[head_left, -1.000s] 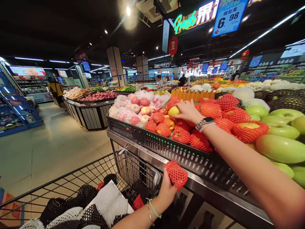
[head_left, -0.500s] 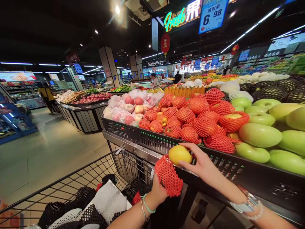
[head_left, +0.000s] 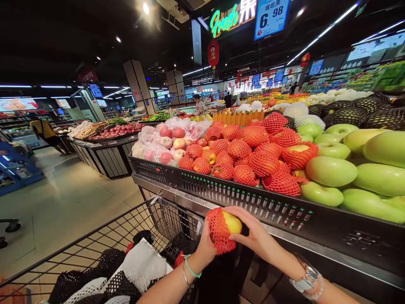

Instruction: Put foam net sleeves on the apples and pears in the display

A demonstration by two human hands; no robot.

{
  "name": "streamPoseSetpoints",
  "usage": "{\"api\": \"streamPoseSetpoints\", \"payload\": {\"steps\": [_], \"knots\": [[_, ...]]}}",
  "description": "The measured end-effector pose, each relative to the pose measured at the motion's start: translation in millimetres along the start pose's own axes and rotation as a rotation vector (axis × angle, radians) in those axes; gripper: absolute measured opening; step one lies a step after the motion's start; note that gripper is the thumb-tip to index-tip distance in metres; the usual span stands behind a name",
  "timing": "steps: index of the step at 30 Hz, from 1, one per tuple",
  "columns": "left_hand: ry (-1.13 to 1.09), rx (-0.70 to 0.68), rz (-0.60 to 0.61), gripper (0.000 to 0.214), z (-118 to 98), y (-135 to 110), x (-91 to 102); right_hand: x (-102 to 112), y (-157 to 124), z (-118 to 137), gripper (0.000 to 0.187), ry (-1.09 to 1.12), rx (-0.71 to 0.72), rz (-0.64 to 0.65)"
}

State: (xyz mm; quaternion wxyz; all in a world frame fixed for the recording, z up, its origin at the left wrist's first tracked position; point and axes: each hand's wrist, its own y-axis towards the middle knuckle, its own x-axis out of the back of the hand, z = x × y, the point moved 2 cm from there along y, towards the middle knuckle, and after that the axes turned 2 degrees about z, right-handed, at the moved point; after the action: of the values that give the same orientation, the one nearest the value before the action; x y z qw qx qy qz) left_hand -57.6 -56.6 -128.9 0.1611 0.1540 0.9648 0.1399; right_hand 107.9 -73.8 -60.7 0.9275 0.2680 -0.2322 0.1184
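yellow fruit (head_left: 233, 222) sitting partway inside red net (head_left: 219, 233)

left hand (head_left: 206, 245) is grasping the net, fingers mostly hidden; right hand (head_left: 257, 236) is gripping the fruit's bare end. fruit is hovering near black crate (head_left: 329, 223) and cart (head_left: 177, 216).

The camera rides on the person's head, looking forward and tipped down. Its wide view stands close above the left grip (head_left: 207, 245) and the right grip (head_left: 251, 231), which fall low and near the middle. The cart (head_left: 172, 217) lies near at lower left; the fruit desk (head_left: 196, 203) slants across just beyond, and the view reaches past it, deep along the shop, up to the ceiling lamp (head_left: 146, 8).
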Motion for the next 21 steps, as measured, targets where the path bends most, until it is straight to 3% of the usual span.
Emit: {"api": "streamPoseSetpoints", "payload": {"steps": [6, 10, 15, 18, 21], "knots": [[0.065, 0.082, -0.010, 0.085, 2, 0, 1.6, -37, -5, -21, 0.039, 0.215, -0.144, -0.163], [0.055, 0.036, -0.067, 0.080, 2, 2, 1.1, -46, -9, -23, 0.036, 0.367, -0.203, -0.258], [0.010, 0.029, -0.313, 0.071, 10, 4, 9.3, -59, -22, -23, 0.039, 0.309, -0.161, -0.365], [0.014, 0.024, -0.341, 0.073, 17, 4, 12.9, -70, -29, -29, 0.034, 0.264, -0.145, -0.443], [0.005, 0.035, -0.331, 0.071, 22, 2, 16.0, -77, -32, -34, 0.023, 0.201, -0.195, -0.432]]}}
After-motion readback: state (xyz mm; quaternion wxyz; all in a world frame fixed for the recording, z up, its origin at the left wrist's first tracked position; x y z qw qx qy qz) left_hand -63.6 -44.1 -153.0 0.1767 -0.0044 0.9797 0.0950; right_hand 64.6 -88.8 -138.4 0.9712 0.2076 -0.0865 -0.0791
